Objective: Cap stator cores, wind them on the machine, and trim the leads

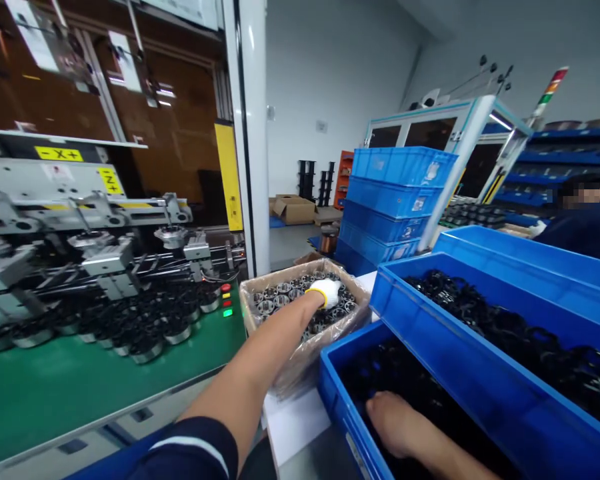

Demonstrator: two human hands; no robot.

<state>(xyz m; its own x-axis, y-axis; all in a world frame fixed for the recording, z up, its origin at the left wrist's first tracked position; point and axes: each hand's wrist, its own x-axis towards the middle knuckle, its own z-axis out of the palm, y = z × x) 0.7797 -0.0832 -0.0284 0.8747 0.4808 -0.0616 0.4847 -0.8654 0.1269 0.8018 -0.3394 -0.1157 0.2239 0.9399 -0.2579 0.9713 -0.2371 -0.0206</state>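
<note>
My left hand (pixel 326 293), in a white glove with a yellow cuff, reaches down onto metal ring-shaped cores (pixel 281 289) in a plastic-lined cardboard box (pixel 300 363). Its fingertips are hidden, so whether it grips a core cannot be seen. My right hand (pixel 391 421) is bare and dips into the nearer blue bin (pixel 347 417). Its fingers look curled among dark parts (pixel 380 363); what they hold, if anything, is lost in shadow.
To the left, black-and-metal ring assemblies (pixel 147 343) crowd a green machine bench (pixel 195 363) beneath clamping fixtures (pixel 111 267). A second blue bin (pixel 460 333) of black parts overlaps the nearer one. Stacked blue crates (pixel 393 200) stand behind. Another person (pixel 585 217) is at far right.
</note>
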